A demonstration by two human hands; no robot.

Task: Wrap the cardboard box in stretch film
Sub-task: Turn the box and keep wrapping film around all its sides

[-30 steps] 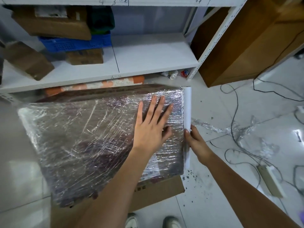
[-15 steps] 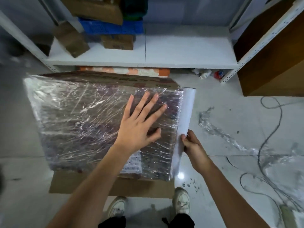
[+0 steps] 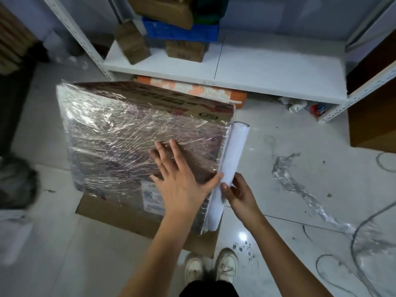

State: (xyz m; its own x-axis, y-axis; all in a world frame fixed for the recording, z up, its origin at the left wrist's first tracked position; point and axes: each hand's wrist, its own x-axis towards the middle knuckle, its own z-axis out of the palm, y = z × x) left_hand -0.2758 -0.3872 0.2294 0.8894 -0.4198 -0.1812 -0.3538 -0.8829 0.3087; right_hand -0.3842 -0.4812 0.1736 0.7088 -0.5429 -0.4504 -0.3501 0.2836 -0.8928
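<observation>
Now your flat, spread left hand (image 3: 182, 185) presses the film-covered brown cardboard box (image 3: 137, 142); your right hand (image 3: 240, 194) grips the white stretch-film roll (image 3: 230, 166), lengthwise along the box's right edge.

the left hand (image 3: 182, 185) is hiding part of the box label (image 3: 151, 197); a grey shape (image 3: 17, 181) at the left edge is blurring beyond recognition.

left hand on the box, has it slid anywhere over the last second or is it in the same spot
Yes. The left hand lies flat on the wrapped box but has slid towards its near edge; the printed label, earlier under the wrist, now sits beside the palm.
</observation>
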